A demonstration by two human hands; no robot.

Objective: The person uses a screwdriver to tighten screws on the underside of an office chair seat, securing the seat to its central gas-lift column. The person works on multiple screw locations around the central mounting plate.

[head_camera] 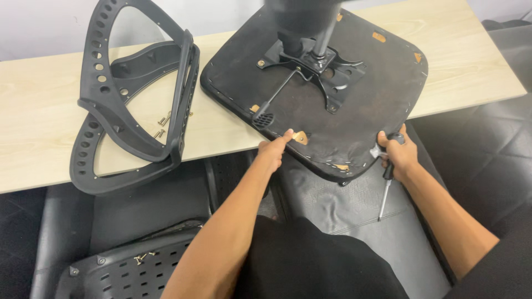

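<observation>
Upturned seat base overhangs the desk edge. Left hand pinches its front rim; right hand, fingers closed around a screwdriver, steadies the corner. Advisable: grip evenly, avoid tipping.

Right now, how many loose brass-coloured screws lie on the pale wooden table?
3 visible: brass-coloured screws lie clustered on the pale wooden table inside the black plastic chair frame; others may be hidden.

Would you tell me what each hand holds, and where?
The right hand grips a screwdriver by its handle against the seat's near edge; the left hand grasps that same edge.
</observation>
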